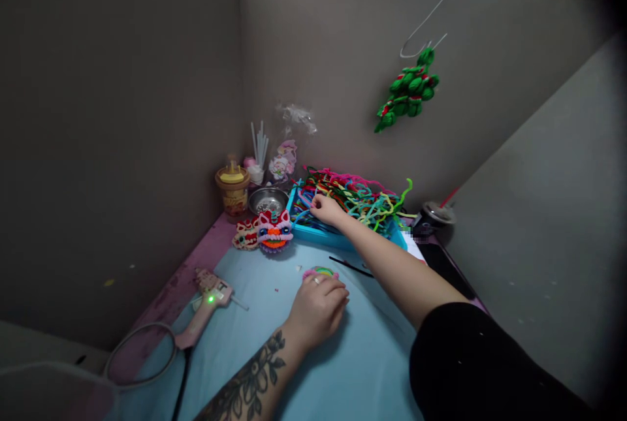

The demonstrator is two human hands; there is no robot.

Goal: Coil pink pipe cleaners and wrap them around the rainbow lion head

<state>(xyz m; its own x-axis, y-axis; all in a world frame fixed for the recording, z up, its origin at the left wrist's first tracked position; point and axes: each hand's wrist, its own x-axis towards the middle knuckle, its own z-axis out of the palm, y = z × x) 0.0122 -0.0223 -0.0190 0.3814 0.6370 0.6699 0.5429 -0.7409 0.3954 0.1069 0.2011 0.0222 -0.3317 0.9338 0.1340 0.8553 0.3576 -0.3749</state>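
My left hand (pixel 319 307) rests on the light blue mat (pixel 372 369), its fingers closed over a small pink and green pipe-cleaner piece (pixel 321 272) that shows just beyond the knuckles. My right hand (pixel 327 210) reaches across into the blue tray (pixel 318 235), fingers pinching among the heap of coloured pipe cleaners (pixel 357 199). What it grips exactly is hidden by the strands.
A pink glue gun (pixel 208 303) with a green light lies at the left, cord looping forward. Finished lion-head figures (pixel 267 233), a steel bowl (pixel 267 200), a yellow-lidded jar (pixel 232 191) and glue sticks (pixel 259 143) crowd the corner. A green ornament (pixel 409 89) hangs on the partition wall.
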